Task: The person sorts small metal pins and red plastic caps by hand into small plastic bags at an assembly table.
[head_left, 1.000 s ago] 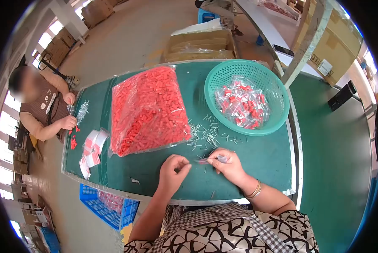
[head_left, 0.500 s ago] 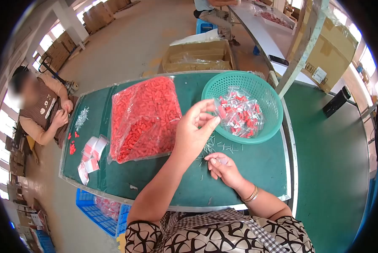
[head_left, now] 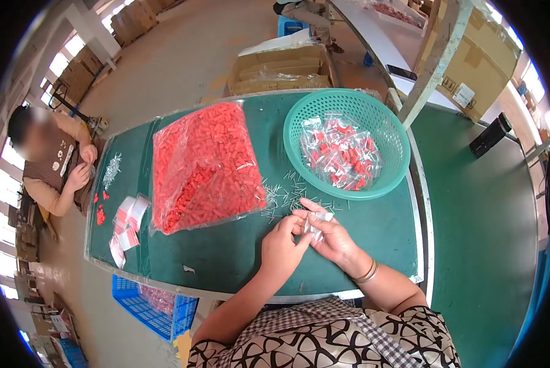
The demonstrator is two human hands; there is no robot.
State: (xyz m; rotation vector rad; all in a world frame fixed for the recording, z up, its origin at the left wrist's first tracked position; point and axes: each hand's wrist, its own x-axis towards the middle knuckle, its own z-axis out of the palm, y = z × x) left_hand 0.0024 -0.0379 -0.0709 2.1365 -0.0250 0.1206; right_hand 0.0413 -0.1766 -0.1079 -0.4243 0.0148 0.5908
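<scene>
At the bag (head_left: pixel 316 221) again, left hand (head_left: pixel 281 243)

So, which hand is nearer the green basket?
Right. The right hand is just below the basket; the left hand lies farther off, lower left. Both hold a small bag.

A small clear plastic bag (head_left: pixel 317 219), crumpled, is pinched between the left hand (head_left: pixel 282 242) and right hand (head_left: pixel 331 236), just above the green bench (head_left: pixel 226 253), near-centre.
</scene>
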